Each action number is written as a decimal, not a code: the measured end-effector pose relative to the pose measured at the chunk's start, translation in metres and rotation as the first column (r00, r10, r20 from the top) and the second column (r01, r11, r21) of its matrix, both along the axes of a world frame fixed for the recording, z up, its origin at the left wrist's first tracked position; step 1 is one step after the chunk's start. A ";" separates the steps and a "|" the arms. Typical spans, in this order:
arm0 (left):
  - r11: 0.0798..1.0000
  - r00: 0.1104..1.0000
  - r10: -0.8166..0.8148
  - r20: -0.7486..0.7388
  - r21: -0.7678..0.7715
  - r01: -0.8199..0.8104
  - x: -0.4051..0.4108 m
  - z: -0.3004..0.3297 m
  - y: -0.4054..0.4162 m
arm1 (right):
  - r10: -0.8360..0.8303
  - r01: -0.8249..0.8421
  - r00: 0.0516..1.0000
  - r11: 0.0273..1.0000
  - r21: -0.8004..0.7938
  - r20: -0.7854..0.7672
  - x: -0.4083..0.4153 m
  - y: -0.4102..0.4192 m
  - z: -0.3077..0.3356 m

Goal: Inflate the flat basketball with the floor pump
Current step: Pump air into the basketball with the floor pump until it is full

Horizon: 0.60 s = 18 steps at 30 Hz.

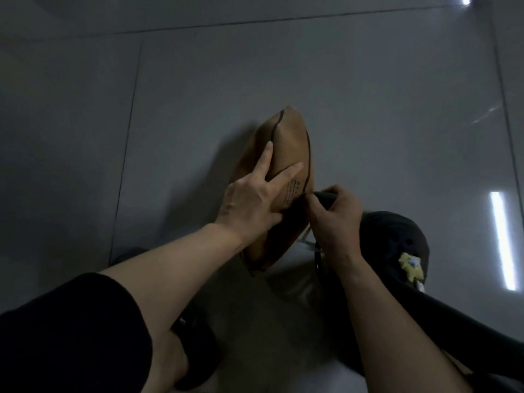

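The basketball point(283, 177) stands on edge on the floor point(368, 95); the left hand point(252, 197) lies on its left face; the right hand point(334, 214) is just right, at its edge; a shoe point(397, 245) lies further right.

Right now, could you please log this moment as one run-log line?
left hand steadies flat basketball | right hand grips pump hose end at ball | pumping not begun

left hand point(252, 198) fingers spread, right hand point(336, 215) curled
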<state>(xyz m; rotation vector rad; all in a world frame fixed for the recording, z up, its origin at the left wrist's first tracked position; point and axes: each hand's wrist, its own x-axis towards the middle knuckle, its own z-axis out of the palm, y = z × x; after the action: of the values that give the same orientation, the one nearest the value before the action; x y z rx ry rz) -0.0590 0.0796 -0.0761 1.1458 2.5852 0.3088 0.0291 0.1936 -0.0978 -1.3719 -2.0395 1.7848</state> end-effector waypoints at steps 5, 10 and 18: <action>0.999 1.000 -0.018 -0.026 0.034 0.019 -0.005 -0.004 -0.003 | -0.118 0.113 0.993 0.927 -0.358 0.008 -0.004 0.004 0.000; 0.997 1.000 -0.011 0.004 0.071 0.011 -0.011 -0.007 -0.007 | -0.100 0.091 0.995 0.936 -0.340 -0.009 -0.009 0.002 -0.001; 0.993 1.000 -0.001 0.015 0.117 0.000 -0.020 -0.007 -0.013 | -0.108 0.105 0.994 0.910 -0.401 0.015 -0.021 -0.004 -0.005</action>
<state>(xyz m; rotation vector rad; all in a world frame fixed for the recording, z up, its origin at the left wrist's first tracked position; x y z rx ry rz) -0.0791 0.0662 -0.0834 1.1781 2.5836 0.4727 0.0078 0.1900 -0.1025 -1.5333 -1.6099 2.2402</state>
